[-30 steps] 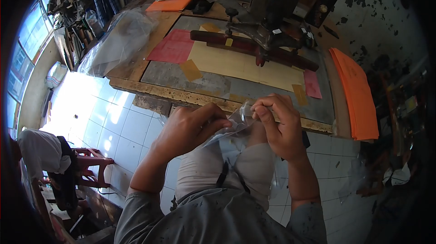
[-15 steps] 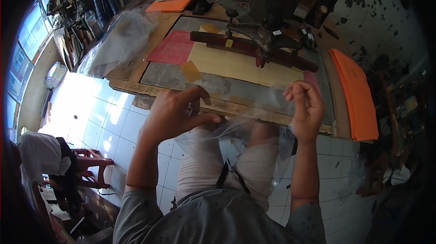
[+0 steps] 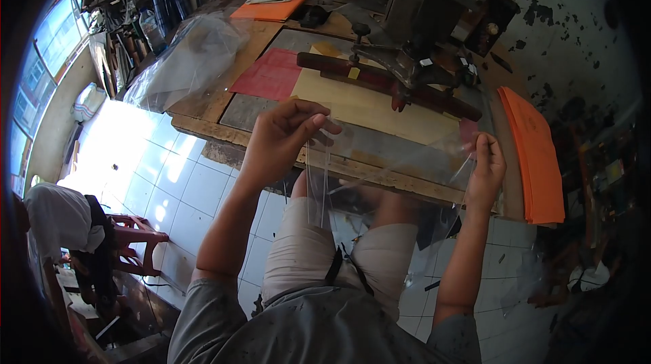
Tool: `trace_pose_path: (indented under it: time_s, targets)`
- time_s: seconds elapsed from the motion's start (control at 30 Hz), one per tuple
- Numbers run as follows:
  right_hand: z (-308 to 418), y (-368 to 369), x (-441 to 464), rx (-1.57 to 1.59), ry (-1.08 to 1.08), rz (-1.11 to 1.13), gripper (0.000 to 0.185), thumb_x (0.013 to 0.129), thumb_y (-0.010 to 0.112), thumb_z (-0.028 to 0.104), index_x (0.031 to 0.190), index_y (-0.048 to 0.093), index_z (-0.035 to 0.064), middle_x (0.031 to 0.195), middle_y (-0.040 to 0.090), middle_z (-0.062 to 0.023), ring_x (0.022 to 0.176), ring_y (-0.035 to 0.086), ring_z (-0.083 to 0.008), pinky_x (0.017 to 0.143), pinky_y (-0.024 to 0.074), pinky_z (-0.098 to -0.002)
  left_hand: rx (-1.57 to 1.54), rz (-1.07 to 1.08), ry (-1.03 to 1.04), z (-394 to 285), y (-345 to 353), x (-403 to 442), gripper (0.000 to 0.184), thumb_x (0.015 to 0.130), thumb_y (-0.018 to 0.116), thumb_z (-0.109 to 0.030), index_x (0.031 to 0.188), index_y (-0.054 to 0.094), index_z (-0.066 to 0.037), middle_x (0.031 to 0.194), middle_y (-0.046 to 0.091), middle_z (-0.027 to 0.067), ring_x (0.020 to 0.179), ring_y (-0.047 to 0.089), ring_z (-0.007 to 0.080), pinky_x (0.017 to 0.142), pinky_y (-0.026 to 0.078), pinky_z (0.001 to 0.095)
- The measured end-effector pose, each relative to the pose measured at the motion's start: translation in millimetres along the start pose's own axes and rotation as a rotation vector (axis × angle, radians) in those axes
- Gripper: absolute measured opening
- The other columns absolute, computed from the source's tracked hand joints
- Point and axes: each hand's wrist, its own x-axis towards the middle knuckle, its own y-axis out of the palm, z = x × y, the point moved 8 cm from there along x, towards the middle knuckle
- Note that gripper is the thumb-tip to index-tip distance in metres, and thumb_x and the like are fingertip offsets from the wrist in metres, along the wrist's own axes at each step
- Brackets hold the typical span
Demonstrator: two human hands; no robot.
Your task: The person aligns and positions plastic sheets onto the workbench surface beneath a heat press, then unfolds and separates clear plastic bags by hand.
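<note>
Along the table's [image 3: 215,131] near edge, the left hand [image 3: 279,139] pinches a clear plastic sheet [image 3: 400,160] that spans to the right hand [image 3: 487,173], also pinching it. Spreading it seems the step in hand, the next move calling for firm grips; its lower edge is hard to trace.

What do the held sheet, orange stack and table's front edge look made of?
Held sheet: probably thin, glossy plastic film; see-through with bright creases. Orange stack: paper or plastic, can't tell; smooth, fairly matte layers. Front edge: likely worn wood; brown, rough, chipped.
</note>
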Motion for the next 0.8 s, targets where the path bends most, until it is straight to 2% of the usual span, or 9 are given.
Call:
trace_pose_path:
  time_s: [0.23,0.57,0.8]
  targets:
    - [2,-8,4,0.016,-0.006,0.006,0.029,0.109,0.062,0.029,0.108,0.069,0.0009,0.091,0.067,-0.0018,0.088,0.059,-0.0093,0.087,0.0446,-0.0265,-0.005,-0.061,-0.022,-6,5,3,0.027,0.106,0.065,-0.014,0.118,0.065,0.010,0.104,0.075,0.0177,0.097,0.076,0.0227,0.079,0.062,0.0343]
    - [-2,-11,-1,0.058,-0.002,-0.017,0.027,0.108,0.063,0.025,0.110,0.069,-0.0016,0.092,0.067,-0.0029,0.088,0.063,-0.0107,0.088,0.0464,-0.0268,0.086,-0.143,-0.004,2,-1,11,0.030,0.105,0.069,-0.023,0.117,0.068,0.005,0.096,0.079,0.0143,0.078,0.073,0.0149,0.072,0.053,0.0266]
    - [-13,-4,3,0.031,0.018,0.008,0.027,0.109,0.062,0.024,0.110,0.069,-0.0019,0.090,0.069,-0.0036,0.089,0.063,-0.0094,0.089,0.0456,-0.0259,0.186,-0.152,0.009,23,-8,30,0.027,0.105,0.067,-0.023,0.112,0.066,0.003,0.094,0.078,0.0115,0.070,0.069,0.0126,0.069,0.053,0.0259]
